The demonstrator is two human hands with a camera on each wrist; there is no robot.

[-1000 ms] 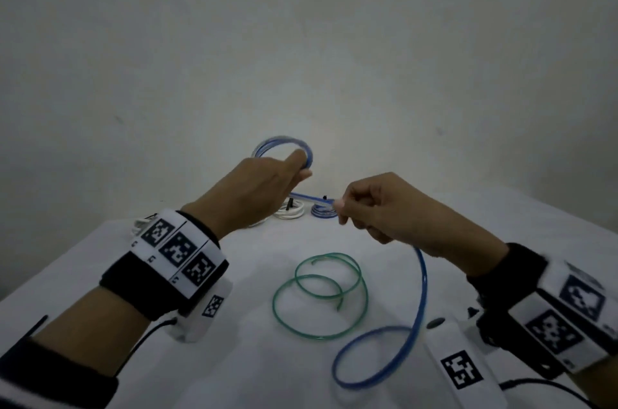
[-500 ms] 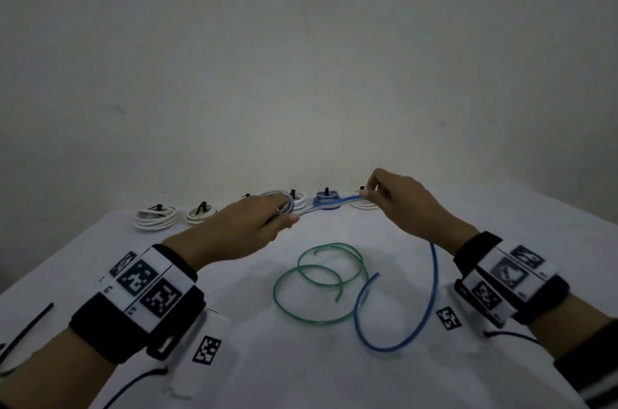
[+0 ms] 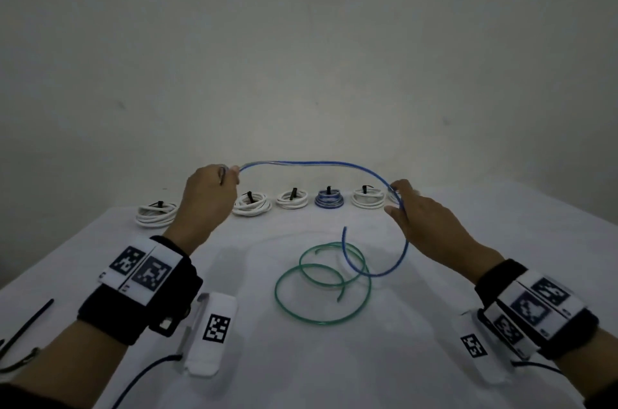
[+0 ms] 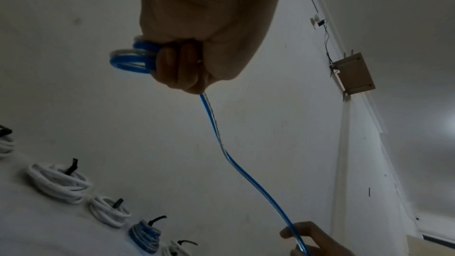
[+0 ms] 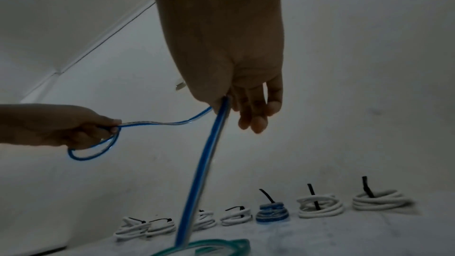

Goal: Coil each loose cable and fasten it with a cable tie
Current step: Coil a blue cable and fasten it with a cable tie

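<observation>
Blue cable [image 3: 321, 163]: thin, glossy blue with a pale clear stripe along it; it spans in the air from one hand to the other, then drops below the right hand's hold and curls to a free end above the table [image 3: 434, 375].
Left hand [image 3: 209, 197]: fingers curled tight round a small bunch of blue loops — about three turns show beside the knuckles in the left wrist view, bulging out on the far side of the fist [image 4: 138, 59].
Right hand [image 3: 424, 218]: thumb and forefinger pinch the cable lightly, the other fingers [image 5: 256, 122] hanging loose and nearly straight beneath the pinch.
Green cable [image 3: 321, 288]: one, lying loose on the table in about two open rings, below and between the two grips; the blue tail crosses over its right edge.
Tied bundles: a row along the table's far edge, beyond both hands — one blue bundle [image 3: 329, 201] and six white bundles [image 5: 320, 205] counted in the right wrist view, each with a black tie sticking up.
Spare tie [image 3: 30, 320]: one black strip on the table, near the left forearm.
</observation>
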